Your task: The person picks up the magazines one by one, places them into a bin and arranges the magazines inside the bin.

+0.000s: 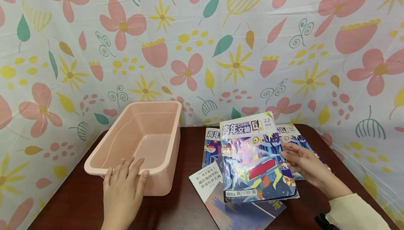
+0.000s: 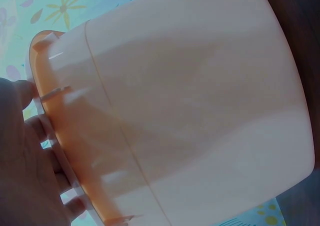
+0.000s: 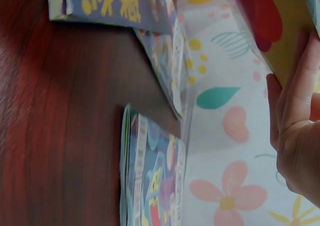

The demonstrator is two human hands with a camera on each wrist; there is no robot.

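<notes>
At the left, the person's left hand (image 1: 123, 188) reaches forward over the near rim of a pink plastic basin (image 1: 159, 183), its fingers spread and loosely extended, resting on the edge without clasping it. To the right, a colourful magazine (image 1: 252, 168) is held up above a book (image 1: 241, 219) with a pale cover corner, its front turned towards the head camera. The right hand (image 1: 304, 163) comes in from the right and grips the magazine's right edge, fingers against its back in the right wrist view; a cream sleeve (image 1: 356, 212) covers the forearm. Basin and book stand and lie on a dark reddish-brown table (image 1: 181, 209), along with a left magazine (image 1: 212, 146) and a right magazine (image 1: 295, 137), both partly hidden. Behind hangs a white cloth (image 1: 189, 23) printed with pink flowers, yellow blooms and green leaves.
</notes>
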